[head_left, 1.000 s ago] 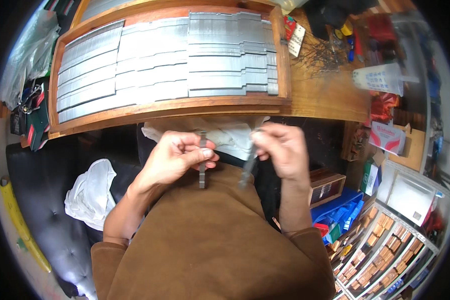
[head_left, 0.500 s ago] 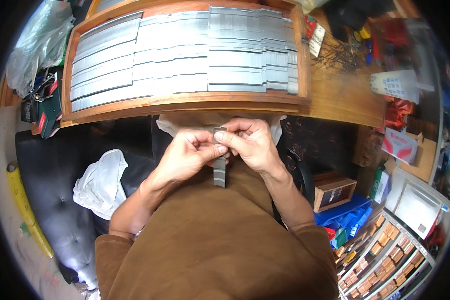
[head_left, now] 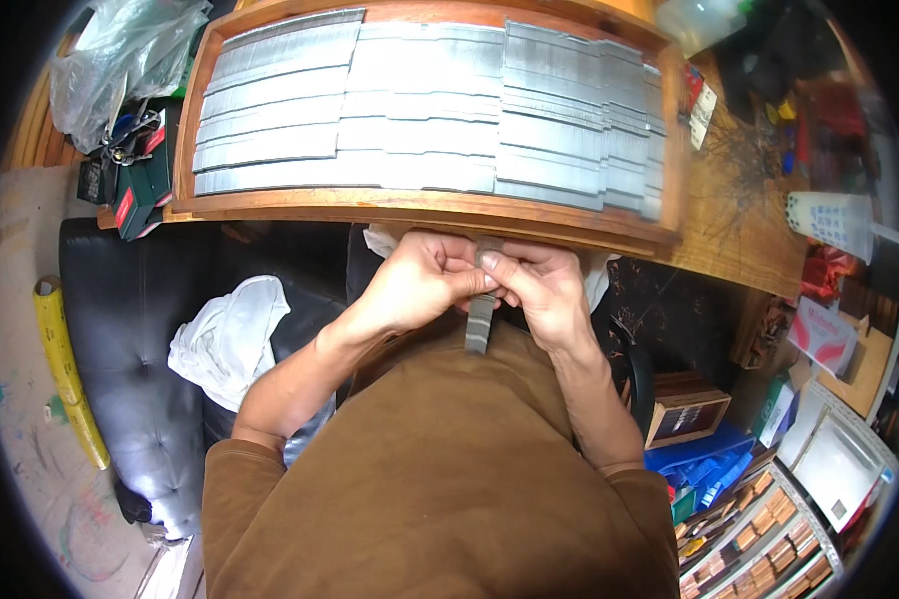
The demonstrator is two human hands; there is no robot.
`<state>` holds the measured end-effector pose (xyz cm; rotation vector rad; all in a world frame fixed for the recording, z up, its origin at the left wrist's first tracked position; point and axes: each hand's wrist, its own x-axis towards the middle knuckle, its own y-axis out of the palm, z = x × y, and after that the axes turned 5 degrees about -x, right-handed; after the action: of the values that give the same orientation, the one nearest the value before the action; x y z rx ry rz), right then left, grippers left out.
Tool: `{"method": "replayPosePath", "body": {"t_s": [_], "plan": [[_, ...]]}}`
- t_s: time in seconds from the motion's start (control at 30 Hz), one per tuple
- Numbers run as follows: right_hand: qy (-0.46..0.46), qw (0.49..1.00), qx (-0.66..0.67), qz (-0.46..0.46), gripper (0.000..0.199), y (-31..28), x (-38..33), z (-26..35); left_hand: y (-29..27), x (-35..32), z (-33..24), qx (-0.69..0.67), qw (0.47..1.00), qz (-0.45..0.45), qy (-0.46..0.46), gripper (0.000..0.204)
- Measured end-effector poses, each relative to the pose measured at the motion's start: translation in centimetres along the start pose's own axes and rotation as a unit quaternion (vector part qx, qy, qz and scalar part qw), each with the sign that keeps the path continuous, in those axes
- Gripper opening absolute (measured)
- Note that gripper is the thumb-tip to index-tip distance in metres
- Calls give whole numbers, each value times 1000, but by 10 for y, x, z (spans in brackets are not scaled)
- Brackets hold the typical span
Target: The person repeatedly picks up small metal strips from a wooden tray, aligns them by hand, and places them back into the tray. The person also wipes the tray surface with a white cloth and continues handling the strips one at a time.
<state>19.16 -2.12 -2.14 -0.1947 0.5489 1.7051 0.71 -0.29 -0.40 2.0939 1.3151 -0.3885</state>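
Between my hands hangs a narrow grey strip (head_left: 478, 324) with lighter bands across it; its lower end lies over the front of my brown shirt. My left hand (head_left: 423, 282) pinches it from the left, thumb and fingers closed on its upper part. From the right, my right hand (head_left: 541, 292) grips the same part, thumb laid across the front. The strip's top shows a little between the fingers. Just beyond both hands, a wooden tray (head_left: 420, 203) holds rows of thin silvery-grey strips (head_left: 425, 110) laid side by side.
The tray rests on a wooden table (head_left: 739, 230). A patterned cup (head_left: 827, 222) stands at the right, with dark wiry bits (head_left: 739, 155) near it. On the left are a black padded seat (head_left: 130, 369), a white plastic bag (head_left: 232, 334) and a yellow roll (head_left: 68, 374).
The whole view has shifted, so tray and hands appear farther right. My hands are nearer the tray's front edge, still pinching the strip.
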Motion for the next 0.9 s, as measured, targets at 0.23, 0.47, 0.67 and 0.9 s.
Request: {"method": "replayPosePath", "body": {"t_s": [0.23, 0.47, 0.67, 0.9], "plan": [[-237, 947, -215, -13, 16, 20, -18, 12, -3, -24, 27, 238, 918, -68, 309, 22], [-245, 943, -224, 5, 16, 27, -15, 10, -11, -31, 30, 240, 917, -74, 309, 17], [-247, 940, -233, 25, 14, 28, -13, 9, -10, -36, 27, 247, 920, -80, 295, 16], [-332, 909, -250, -8, 15, 38, -12, 6, -8, -35, 23, 272, 881, -103, 373, 17]]}}
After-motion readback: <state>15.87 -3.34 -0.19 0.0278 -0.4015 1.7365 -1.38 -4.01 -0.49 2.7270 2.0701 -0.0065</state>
